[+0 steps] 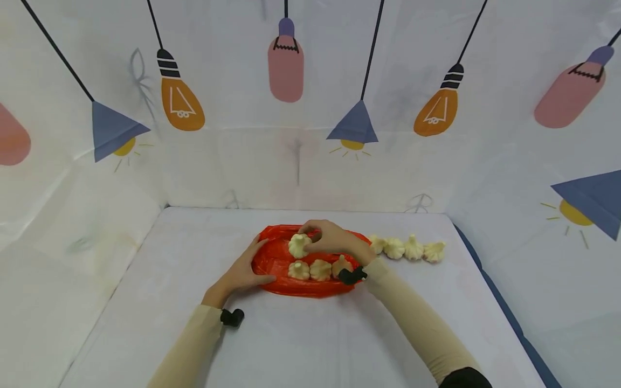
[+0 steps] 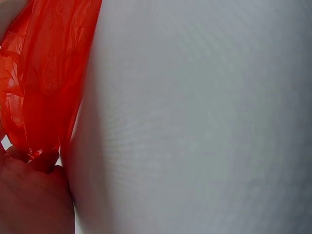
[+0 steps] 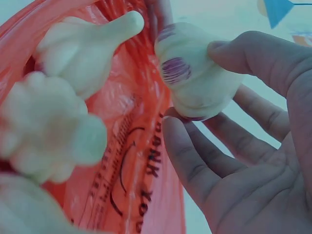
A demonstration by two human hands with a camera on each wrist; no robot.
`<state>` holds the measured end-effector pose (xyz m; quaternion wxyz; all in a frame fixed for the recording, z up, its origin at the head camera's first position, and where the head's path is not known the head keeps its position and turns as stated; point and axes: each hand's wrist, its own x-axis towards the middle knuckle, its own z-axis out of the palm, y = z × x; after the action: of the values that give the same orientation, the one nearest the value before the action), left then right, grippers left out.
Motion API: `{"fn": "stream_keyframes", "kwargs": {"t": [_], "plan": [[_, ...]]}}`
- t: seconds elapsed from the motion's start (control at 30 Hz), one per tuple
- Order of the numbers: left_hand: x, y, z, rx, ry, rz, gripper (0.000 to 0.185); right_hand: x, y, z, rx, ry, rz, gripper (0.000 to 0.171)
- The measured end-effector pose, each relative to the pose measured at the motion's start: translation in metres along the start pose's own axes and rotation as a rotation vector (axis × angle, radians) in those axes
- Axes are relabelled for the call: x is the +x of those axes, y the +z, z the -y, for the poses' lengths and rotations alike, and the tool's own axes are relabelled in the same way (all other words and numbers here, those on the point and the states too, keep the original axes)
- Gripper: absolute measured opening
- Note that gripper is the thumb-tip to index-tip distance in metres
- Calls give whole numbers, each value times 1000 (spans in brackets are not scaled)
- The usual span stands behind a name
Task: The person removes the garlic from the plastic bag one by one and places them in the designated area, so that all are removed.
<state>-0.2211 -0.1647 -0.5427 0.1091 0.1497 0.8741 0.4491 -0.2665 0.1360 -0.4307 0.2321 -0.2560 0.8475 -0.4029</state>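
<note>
A red plastic bag [image 1: 278, 258] lies spread on the table, with printed lettering visible in the right wrist view. My left hand [image 1: 245, 268] holds the bag's left end, thumb at the near edge and fingers at the far one; the left wrist view shows fingertips against the crumpled plastic [image 2: 48, 73]. Above the bag, my right hand [image 1: 335, 238] pinches a garlic bulb [image 3: 195, 73] between thumb and fingers. It is pale with purple streaks. Along the bag's near side sit three more garlic bulbs [image 1: 320, 270] in a row, the rightmost partly hidden by the right wrist camera.
Several garlic bulbs [image 1: 414, 248] stand in a row on the white table [image 1: 301, 345], right of the bag. The right forearm passes close to the row's left end. White sheets with printed lamps [image 1: 354, 124] surround the table's back and sides.
</note>
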Motion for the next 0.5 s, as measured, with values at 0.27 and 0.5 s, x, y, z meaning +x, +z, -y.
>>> {"fn": "stream_keyframes", "kwargs": {"t": [0.27, 0.5], "plan": [[5, 3, 4, 6, 41, 4, 109, -34, -21, -16, 25, -21, -102, 41], [3, 0, 3, 12, 6, -9, 109, -65, -38, -32, 82, -14, -214, 45]]}}
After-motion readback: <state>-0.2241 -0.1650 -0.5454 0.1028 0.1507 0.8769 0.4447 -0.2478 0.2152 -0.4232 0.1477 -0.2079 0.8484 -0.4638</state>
